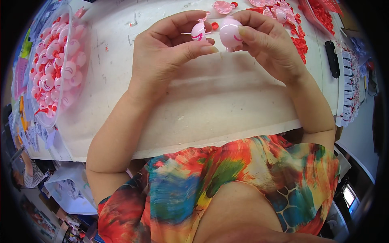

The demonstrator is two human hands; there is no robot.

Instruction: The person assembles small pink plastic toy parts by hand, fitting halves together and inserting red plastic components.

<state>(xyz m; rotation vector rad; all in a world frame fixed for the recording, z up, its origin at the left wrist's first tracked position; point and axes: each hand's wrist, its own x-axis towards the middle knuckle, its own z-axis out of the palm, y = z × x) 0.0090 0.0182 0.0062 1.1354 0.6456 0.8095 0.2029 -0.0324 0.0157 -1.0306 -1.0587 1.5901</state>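
Left hand (162,52) pinches a pink shell (198,31); right hand (267,42) grips a pink ball (230,34) (parts bag (54,65) at nine o'clock).

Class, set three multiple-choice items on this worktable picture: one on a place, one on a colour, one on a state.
1. Where is the clear bag of pink and red parts?
A. At the table's left
B. On the person's lap
C. Under the table

2. What colour is the rounded piece in the right hand?
A. Green
B. Pink
C. Black

3. How is the left hand?
A. Flat on the table
B. Raised, pinching a small pink piece
C. Inside the bag

Answers: 1 A, the bag lies by the left edge; 2 B, the piece is pale pink; 3 B, thumb and fingers close on the piece above the table.
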